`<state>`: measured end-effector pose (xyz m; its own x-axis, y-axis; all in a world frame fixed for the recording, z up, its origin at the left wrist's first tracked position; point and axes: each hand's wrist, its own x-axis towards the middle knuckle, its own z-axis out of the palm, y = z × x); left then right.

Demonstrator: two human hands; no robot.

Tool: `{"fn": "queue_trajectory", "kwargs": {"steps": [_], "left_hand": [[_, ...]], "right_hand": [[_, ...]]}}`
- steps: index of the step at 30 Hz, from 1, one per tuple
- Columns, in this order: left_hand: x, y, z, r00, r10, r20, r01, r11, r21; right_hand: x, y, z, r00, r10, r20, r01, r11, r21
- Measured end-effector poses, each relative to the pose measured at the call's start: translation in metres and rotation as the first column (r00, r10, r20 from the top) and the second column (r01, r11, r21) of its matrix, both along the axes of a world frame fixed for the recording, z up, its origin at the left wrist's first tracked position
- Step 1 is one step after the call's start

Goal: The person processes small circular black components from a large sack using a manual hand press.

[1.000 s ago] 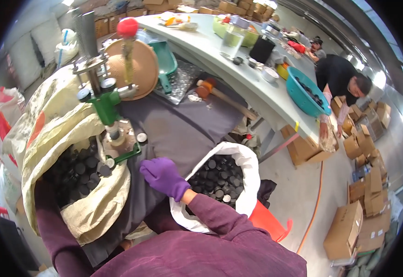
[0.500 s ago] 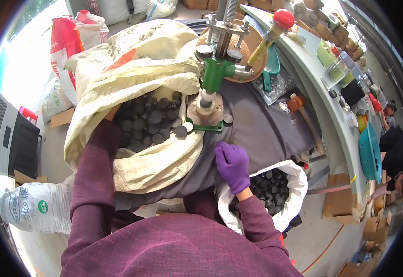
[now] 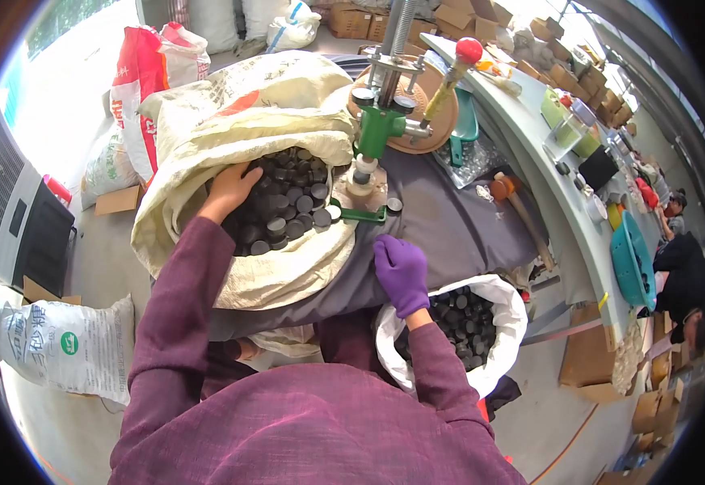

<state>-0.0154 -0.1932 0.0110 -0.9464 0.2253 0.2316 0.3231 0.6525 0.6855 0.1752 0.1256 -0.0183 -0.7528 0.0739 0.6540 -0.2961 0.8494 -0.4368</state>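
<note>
since half a second back our bare left hand (image 3: pixel 231 187) has gone into the big sack (image 3: pixel 288 267), fingers spread flat on the dark caps (image 3: pixel 288 212), nothing gripped yet, gloved right hand (image 3: pixel 401 273) loosely curled, empty, between press (image 3: pixel 376 133) and white bag (image 3: pixel 502 303).

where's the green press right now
The green press stands upper middle of the head view on the grey cloth, just right of the open sack of dark discs.

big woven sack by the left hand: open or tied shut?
Open. The woven sack has its mouth rolled back, exposing a heap of dark round caps; the left hand rests on them.
</note>
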Motion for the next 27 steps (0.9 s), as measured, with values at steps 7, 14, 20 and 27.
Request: {"fn": "queue_trajectory", "kwargs": {"steps": [7, 14, 20, 27], "left_hand": [[0.118, 0.063, 0.009, 0.886, -0.16, -0.435, 0.095, 0.981, -0.167], [0.151, 0.092, -0.033, 0.827, -0.29, -0.481, 0.154, 0.941, -0.303], [0.149, 0.089, -0.03, 0.793, -0.305, -0.527, 0.161, 0.94, -0.302], [0.148, 0.091, -0.026, 0.794, -0.294, -0.533, 0.186, 0.951, -0.247]], "right_hand": [[-0.003, 0.005, -0.009, 0.997, 0.05, 0.062, -0.037, 0.979, -0.202], [-0.01, -0.017, 0.046, 0.967, 0.249, 0.056, -0.131, 0.671, -0.729], [-0.09, -0.02, 0.065, 0.978, 0.21, -0.006, -0.137, 0.617, -0.775], [-0.151, -0.026, 0.052, 0.942, 0.336, 0.0, -0.169, 0.473, -0.865]]}}
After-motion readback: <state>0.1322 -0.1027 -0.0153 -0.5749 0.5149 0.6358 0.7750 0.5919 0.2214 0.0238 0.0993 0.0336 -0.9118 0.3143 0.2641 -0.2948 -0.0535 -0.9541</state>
